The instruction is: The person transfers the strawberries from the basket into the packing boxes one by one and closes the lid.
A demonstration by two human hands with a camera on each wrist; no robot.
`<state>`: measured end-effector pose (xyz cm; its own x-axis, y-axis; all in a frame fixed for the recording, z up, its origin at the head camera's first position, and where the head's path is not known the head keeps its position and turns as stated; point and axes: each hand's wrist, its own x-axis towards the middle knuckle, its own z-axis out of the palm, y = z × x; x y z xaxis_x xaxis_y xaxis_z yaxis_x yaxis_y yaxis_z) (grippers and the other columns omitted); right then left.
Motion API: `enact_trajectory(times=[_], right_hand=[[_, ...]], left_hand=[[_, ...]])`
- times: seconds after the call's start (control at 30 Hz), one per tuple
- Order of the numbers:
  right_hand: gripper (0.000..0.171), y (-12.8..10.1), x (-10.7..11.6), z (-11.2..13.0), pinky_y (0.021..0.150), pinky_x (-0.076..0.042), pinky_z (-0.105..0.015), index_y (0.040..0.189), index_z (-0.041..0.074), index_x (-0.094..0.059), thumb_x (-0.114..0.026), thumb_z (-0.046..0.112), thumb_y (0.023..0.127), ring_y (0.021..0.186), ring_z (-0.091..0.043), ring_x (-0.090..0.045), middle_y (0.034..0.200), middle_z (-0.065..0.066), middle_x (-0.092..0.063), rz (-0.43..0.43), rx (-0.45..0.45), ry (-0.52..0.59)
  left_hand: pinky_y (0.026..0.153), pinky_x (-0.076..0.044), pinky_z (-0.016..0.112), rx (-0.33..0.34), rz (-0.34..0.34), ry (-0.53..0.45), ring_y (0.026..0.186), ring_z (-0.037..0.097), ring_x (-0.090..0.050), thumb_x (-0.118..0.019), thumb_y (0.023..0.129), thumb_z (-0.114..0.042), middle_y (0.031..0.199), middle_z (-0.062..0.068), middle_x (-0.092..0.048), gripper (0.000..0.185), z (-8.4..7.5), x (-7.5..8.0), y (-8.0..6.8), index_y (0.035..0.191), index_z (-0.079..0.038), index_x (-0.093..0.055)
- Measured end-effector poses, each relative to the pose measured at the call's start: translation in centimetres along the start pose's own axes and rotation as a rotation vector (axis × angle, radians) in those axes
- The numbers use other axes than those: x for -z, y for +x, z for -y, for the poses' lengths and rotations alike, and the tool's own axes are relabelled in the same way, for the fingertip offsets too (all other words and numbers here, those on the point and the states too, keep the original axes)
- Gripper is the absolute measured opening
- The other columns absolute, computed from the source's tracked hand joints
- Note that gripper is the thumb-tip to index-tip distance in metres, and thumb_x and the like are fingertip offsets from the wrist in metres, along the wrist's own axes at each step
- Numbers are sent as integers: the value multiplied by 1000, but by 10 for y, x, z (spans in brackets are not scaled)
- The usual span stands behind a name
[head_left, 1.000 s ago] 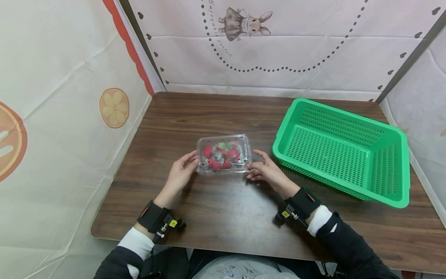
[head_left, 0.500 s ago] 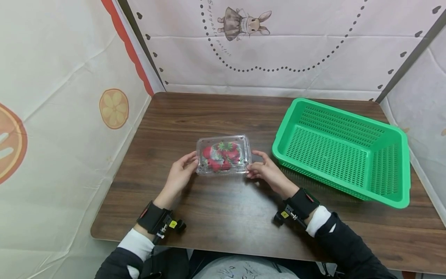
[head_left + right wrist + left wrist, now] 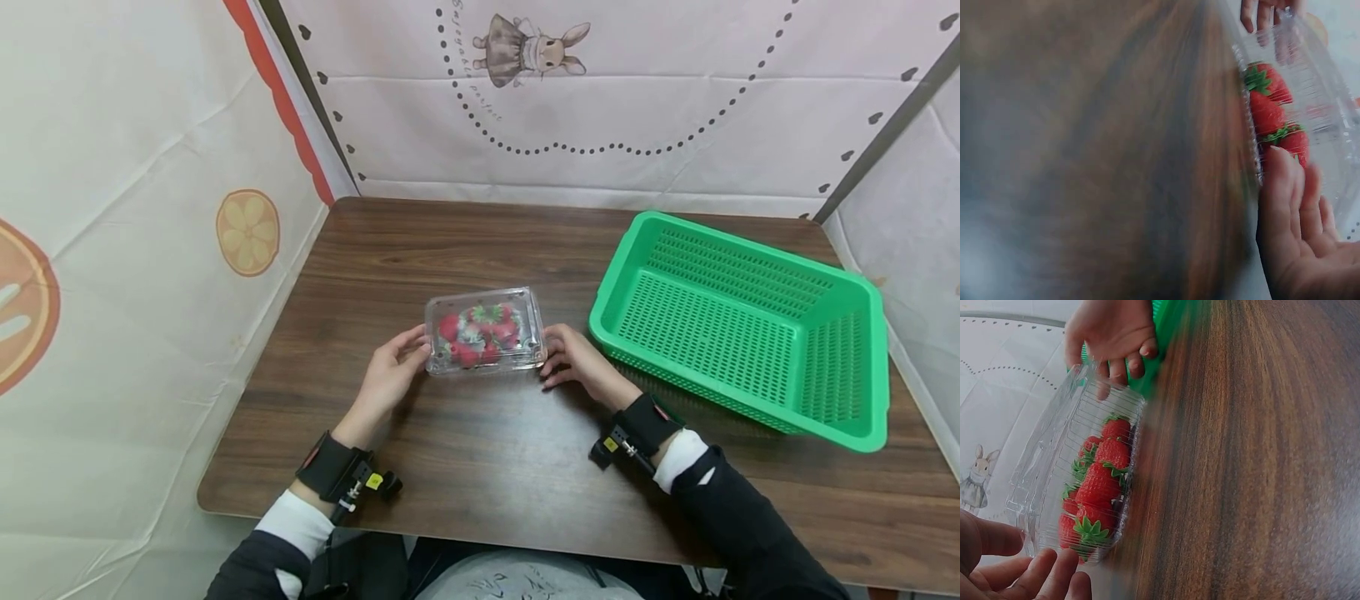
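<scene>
A dark brown wood-grain tabletop (image 3: 487, 467) is seen from above, enclosed on three sides by pale fabric screens: the rear screen (image 3: 637, 108) is printed with a dotted arc and a small rabbit in a dress (image 3: 528, 52), and the left screen (image 3: 127, 217) with orange citrus slices and a red border. A green perforated plastic basket (image 3: 862, 367) is set on the right part of the table, tilted slightly askew to the table edge and standing just beside the right hand but not touched by it. Near the middle of the table a clear lidded plastic punnet of red strawberries (image 3: 484, 332) is placed flat on the wood, its lid closed. The punnet is flanked by both hands: the left hand (image 3: 386, 375) is laid against its left end with thumb and fingers loosely extended, and the right hand (image 3: 577, 365) is laid against its right end, fingers relaxed and nearly straight. In the wrist views, fingertips are shown touching the punnet walls rather than curling round them, though the right wrist view is heavily blurred. Black wrist straps and dark sleeves over white cuffs are worn on both arms.
</scene>
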<state>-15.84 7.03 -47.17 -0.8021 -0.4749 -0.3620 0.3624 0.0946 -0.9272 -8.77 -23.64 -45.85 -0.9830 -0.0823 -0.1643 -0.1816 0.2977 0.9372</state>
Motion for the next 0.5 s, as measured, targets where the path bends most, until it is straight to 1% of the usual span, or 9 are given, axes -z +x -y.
enact_trajectory(times=[0.07,0.13,0.23,0.33,0.5], right_hand=[[51,8,-1,2,66,-58,-37,129,-1,-45,-37,44,108,71,-21,-59,90,-11,-56,-45,-1,-46],[46,16,-2,4,62,-56,-34,116,1,-48,-40,46,108,65,-19,-58,85,-9,-55,-88,10,-85],[38,24,-3,5,58,-53,-30,101,4,-48,-40,40,109,61,-16,-57,79,-6,-55,-131,34,-122],[34,28,-4,5,55,-48,-27,92,5,-48,-39,33,110,58,-15,-53,72,-4,-53,-152,79,-163],[34,32,-5,4,53,-40,-28,84,6,-47,-42,27,110,54,-18,-45,62,-3,-45,-175,197,-244]], left_hand=[[99,-51,39,-1,-1,6,124,32,-59,-56,105,-18,139,18,-56,47,0,0,1,149,-6,-47],[99,-51,39,1,3,8,123,31,-59,-56,105,-18,139,18,-56,47,0,-1,1,149,-6,-47],[99,-51,39,2,11,7,123,31,-59,-56,105,-19,139,18,-56,47,1,-2,1,149,-5,-47],[99,-51,39,2,18,2,123,32,-59,-56,105,-20,139,18,-57,47,2,-2,1,149,-5,-47],[99,-51,39,0,8,-13,123,32,-59,-56,105,-20,140,18,-56,48,1,-1,-1,150,-6,-46]])
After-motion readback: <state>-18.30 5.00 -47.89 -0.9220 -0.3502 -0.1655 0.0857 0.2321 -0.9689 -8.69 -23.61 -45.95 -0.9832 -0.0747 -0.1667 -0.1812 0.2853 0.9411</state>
